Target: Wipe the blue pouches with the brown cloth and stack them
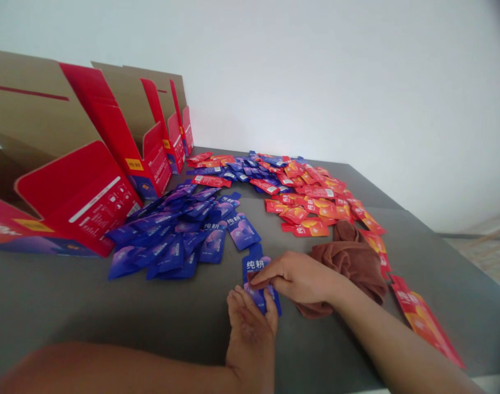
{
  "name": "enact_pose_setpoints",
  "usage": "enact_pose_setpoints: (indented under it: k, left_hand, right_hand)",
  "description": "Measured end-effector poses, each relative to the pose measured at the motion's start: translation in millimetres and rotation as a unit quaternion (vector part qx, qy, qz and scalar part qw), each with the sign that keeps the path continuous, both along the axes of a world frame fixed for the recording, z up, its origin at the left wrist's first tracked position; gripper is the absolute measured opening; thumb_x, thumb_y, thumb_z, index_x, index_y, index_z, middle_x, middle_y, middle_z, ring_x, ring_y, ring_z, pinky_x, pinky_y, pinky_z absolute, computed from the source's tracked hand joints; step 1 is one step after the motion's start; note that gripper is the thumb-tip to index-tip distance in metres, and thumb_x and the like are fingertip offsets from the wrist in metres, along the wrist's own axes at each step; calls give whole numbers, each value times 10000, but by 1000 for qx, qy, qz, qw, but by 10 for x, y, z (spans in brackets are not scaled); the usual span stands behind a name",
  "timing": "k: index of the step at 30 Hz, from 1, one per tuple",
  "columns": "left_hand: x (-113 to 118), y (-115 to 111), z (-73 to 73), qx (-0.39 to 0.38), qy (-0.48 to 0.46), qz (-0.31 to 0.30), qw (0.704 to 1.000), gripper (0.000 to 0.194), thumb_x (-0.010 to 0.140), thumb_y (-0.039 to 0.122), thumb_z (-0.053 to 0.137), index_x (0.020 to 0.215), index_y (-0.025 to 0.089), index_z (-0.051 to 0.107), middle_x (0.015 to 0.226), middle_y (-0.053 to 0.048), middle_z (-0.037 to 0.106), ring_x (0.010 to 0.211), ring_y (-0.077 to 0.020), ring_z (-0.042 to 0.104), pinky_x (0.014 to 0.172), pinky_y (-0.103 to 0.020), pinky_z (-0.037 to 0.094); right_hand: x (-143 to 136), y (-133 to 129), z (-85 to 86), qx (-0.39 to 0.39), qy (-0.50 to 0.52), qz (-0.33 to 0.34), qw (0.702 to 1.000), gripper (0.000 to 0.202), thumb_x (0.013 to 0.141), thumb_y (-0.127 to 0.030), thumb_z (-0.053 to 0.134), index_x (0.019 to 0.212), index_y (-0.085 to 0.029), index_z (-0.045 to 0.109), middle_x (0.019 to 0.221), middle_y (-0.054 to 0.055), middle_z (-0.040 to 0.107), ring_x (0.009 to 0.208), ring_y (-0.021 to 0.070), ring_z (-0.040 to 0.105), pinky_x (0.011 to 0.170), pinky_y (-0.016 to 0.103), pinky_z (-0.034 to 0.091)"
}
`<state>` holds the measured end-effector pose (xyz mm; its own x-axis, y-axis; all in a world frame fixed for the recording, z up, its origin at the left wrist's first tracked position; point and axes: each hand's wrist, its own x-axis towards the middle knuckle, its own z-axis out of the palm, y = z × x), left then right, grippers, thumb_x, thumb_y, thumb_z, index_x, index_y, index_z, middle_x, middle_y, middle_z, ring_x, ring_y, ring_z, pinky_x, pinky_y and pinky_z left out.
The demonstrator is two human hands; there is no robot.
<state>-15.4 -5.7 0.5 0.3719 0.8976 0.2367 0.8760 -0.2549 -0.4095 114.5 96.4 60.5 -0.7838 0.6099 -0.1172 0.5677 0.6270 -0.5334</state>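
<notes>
A blue pouch (255, 265) with white characters and a purple picture lies flat on the grey table (184, 312) in front of me. My left hand (250, 324) grips its lower end, fingers on the left edge and thumb on the right. My right hand (299, 278) is closed on a brown cloth (352, 257), with a bit of it under the fingertips pressed to the pouch's face. Most of the cloth lies bunched beneath and beyond the right wrist. Another blue pouch (242, 231) lies just above the held one, at the edge of a blue pile (172, 232).
Open red cardboard boxes (80, 189) stand in a row along the left. Red-orange pouches (309, 205) spread over the back right, mixed with blue ones (245, 169) at the back. A single red pouch (425, 320) lies near the right edge. A white wall (315, 76) rises behind.
</notes>
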Motion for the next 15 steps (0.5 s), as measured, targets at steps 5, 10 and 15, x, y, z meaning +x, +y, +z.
enact_pose_setpoints:
  k: [5,10,15]
  left_hand:
    - [1,0,-1,11,48,-4,999,431,706,56,497,1099,188,614,964,-190,701,882,-266,655,786,-454,529]
    - [5,2,-26,9,42,-3,999,409,726,58,468,1086,181,620,965,-184,703,889,-263,652,791,-464,527]
    - [16,-11,-36,10,34,-5,999,416,724,48,458,1083,181,621,966,-177,704,898,-264,649,799,-471,525]
  right_hand:
    - [30,84,-69,43,-17,-82,996,492,771,-106,410,1182,-306,594,1161,-47,623,1053,163,589,920,274,429]
    - [12,34,-41,42,-10,-24,999,453,791,-113,421,1160,-297,609,1150,-46,632,1039,154,593,883,249,434]
    - [-33,1,-45,51,-11,-3,999,418,792,-120,444,1115,-301,637,1119,-46,650,1009,152,605,853,246,438]
